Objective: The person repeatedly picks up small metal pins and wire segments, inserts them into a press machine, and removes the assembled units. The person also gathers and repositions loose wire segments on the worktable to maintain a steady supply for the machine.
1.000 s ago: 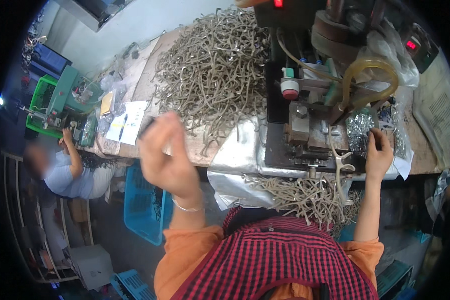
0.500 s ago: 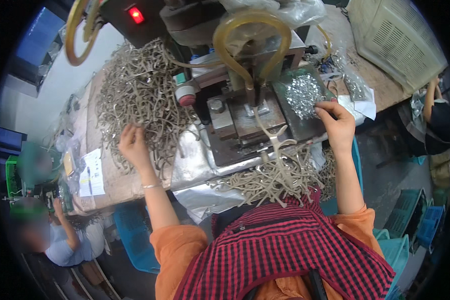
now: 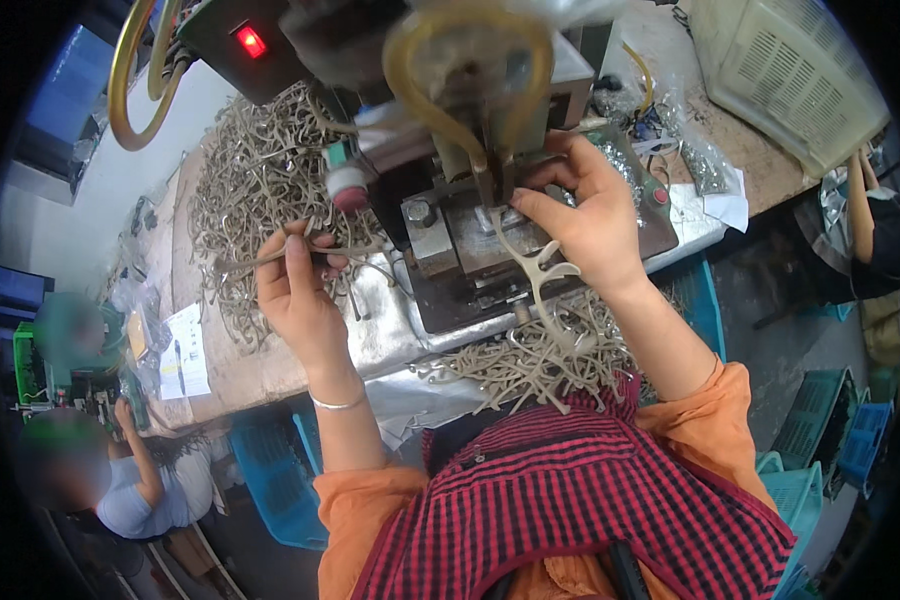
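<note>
My left hand (image 3: 295, 290) is closed on a thin grey metal branched part (image 3: 270, 255) lifted from the big heap of like parts (image 3: 250, 200) on the bench. My right hand (image 3: 580, 215) reaches under the head of a small press machine (image 3: 470, 110), fingers pinched at the die block (image 3: 480, 235); whether they hold something small I cannot tell. A pale branched part (image 3: 540, 280) lies on the die, sticking out below that hand. A second pile of the same parts (image 3: 530, 365) rests at the bench edge near my lap.
The press has a red lit switch (image 3: 250, 42) and yellowish hoses (image 3: 470, 60). A white perforated basket (image 3: 790, 70) stands at the right back. Blue crates (image 3: 270, 480) sit on the floor left; teal crates (image 3: 820, 440) right. Another person sits lower left, another's arm at far right.
My left hand has picked a part from the heap and drawn it toward me. My right hand has moved left from the tray of small pieces to the press die. The view has tilted.
</note>
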`<state>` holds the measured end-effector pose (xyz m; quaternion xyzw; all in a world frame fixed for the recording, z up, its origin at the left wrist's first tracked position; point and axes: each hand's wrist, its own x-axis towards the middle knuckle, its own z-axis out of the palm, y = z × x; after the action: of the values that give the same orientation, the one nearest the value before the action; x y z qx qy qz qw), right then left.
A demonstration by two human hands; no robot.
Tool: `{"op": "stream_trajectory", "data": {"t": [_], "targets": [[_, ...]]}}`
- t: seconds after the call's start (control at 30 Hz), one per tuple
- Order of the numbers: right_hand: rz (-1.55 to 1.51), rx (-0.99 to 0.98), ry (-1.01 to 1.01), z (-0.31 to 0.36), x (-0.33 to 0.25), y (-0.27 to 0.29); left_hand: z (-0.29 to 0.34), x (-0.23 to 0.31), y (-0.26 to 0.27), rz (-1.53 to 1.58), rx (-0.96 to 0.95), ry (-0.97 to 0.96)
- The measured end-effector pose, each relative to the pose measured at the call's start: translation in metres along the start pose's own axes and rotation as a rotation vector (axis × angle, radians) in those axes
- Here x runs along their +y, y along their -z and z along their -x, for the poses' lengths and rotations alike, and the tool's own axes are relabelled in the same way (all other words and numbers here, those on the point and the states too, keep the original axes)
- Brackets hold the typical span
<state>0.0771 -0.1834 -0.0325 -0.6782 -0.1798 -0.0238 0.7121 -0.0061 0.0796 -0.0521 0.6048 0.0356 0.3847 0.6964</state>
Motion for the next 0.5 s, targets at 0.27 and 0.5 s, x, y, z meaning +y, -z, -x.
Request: {"op": "stream_trajectory", "data": {"t": [0.27, 0.5], "targets": [[-0.217, 0.035, -0.157, 0.012, -0.028, -0.020, -0.010, 0.082, -0.088, -0.156, -0.202, -0.358], [1.178, 0.236, 0.301, 0.011, 0.042, 0.064, 0.035, 0.083, -0.077, 0.461, -0.863, 0.886]]}}
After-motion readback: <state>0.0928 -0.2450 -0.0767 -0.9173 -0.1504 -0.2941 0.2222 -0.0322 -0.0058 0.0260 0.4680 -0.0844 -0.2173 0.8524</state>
